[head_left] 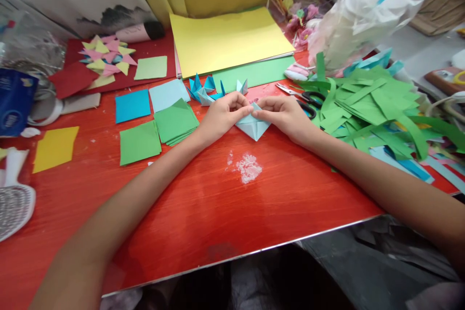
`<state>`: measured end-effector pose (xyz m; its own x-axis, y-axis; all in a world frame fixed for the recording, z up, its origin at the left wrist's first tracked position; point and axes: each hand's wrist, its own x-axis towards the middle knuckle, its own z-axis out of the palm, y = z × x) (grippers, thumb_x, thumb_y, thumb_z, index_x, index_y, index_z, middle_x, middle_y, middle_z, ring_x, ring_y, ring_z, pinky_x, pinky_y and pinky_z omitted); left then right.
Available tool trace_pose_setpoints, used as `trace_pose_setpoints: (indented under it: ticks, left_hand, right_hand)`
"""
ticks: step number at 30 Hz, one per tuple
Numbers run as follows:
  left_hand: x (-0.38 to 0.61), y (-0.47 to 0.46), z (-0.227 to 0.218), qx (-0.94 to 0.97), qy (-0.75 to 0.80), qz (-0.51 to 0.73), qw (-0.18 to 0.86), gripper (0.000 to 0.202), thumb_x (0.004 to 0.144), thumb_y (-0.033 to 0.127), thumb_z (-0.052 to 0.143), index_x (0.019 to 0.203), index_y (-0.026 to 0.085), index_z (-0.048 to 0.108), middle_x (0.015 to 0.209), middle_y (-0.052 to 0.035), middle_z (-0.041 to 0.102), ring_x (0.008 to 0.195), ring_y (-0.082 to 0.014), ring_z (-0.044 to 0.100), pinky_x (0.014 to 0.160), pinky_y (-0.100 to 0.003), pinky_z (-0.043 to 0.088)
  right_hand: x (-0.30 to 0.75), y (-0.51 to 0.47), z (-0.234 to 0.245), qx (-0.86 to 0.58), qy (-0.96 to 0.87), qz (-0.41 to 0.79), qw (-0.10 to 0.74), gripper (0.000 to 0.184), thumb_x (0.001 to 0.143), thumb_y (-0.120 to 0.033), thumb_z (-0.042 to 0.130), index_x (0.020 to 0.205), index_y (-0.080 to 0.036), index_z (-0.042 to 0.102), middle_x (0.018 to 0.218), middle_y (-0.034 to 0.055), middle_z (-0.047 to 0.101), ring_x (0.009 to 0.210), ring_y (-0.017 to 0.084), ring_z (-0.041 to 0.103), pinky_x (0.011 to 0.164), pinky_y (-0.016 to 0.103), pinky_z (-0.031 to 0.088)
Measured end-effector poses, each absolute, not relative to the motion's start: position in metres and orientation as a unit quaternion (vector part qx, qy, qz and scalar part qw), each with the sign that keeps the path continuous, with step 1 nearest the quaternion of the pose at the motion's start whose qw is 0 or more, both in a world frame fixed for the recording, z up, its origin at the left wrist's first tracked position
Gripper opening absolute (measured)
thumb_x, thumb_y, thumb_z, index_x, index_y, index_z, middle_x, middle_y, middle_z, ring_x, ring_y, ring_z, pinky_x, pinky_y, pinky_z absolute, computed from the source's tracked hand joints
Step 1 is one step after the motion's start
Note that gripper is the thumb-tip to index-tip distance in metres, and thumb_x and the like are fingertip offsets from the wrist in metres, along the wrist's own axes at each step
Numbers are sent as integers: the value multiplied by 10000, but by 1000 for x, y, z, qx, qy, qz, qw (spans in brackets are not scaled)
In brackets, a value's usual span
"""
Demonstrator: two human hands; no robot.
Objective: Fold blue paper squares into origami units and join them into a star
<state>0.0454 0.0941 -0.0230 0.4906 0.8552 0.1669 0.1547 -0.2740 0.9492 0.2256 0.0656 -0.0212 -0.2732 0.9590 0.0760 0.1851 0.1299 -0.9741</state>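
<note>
A light blue folded paper piece (pixel 253 128) lies on the red table (pixel 203 208), its point toward me. My left hand (pixel 221 115) pinches its upper left edge with fingers curled. My right hand (pixel 285 114) pinches the upper right edge, fingertips meeting the left hand's at the top middle. Just behind the hands sit several finished blue folded shapes (pixel 203 91).
Green paper squares (pixel 174 121), a blue square (pixel 132 105) and a yellow square (pixel 55 147) lie at the left. Scissors (pixel 303 98) rest by my right hand. A heap of green paper strips (pixel 378 106) fills the right. Yellow sheets (pixel 227 38) lie behind. A white smear (pixel 248 167) marks the table.
</note>
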Motion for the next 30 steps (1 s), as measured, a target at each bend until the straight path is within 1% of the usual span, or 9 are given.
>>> trace_pose_setpoints:
  ticks: [3,6,10,13,16,18,22,25,30]
  left_hand:
    - [46,97,-26,713,352,356,491,175,809,322,626,772,167,554,722,10,567,660,-95,517,620,-236,400]
    - [45,99,-30,714,346,358,493,151,819,309,617,792,174,555,712,13,562,645,-97,514,601,-236,397]
    - [44,99,-30,700,331,368,515,106,860,296,572,893,197,559,727,13,565,619,-98,528,585,-243,432]
    - [44,96,-26,671,324,388,542,168,901,364,514,990,223,536,760,8,561,582,-92,537,580,-253,469]
    - [43,95,-24,678,310,376,551,313,814,395,647,1052,228,533,723,25,528,576,-84,540,574,-237,480]
    - [43,97,-26,684,308,368,550,362,760,372,711,1047,215,557,696,36,520,574,-78,543,575,-225,484]
    - [43,101,-32,656,332,391,554,255,774,380,694,902,186,591,707,18,593,555,-78,550,530,-220,480]
    - [42,102,-33,639,346,419,545,215,778,354,693,849,182,585,729,10,620,591,-89,574,542,-226,499]
    - [42,100,-28,630,327,424,562,121,793,224,673,884,193,599,770,16,639,651,-85,607,607,-221,537]
  right_hand:
    - [225,65,-22,-459,-603,477,445,159,754,-322,689,725,-168,665,672,-11,605,590,98,482,534,241,341]
    - [224,66,-23,-469,-597,464,457,151,741,-312,696,700,-171,662,659,-15,603,586,98,478,534,240,339]
    - [225,68,-25,-463,-571,475,483,110,754,-274,687,722,-175,649,688,-13,617,594,102,502,557,247,369]
    - [225,70,-27,-452,-553,489,500,94,771,-275,678,774,-186,647,728,-6,634,618,110,533,578,253,405]
    - [225,70,-26,-442,-549,501,502,133,753,-300,710,786,-185,652,743,-3,645,634,107,554,592,247,437]
    - [224,69,-24,-435,-558,504,495,184,748,-346,723,799,-181,661,749,0,652,633,105,570,587,241,458]
    - [222,68,-20,-423,-553,547,465,257,774,-435,688,846,-191,650,692,3,664,557,116,600,531,251,494]
    - [223,69,-20,-408,-547,572,456,206,774,-360,700,893,-201,647,637,-2,669,538,133,627,528,259,518]
    - [224,69,-20,-407,-521,566,493,132,782,-194,659,912,-209,672,640,-16,679,528,117,635,539,246,533]
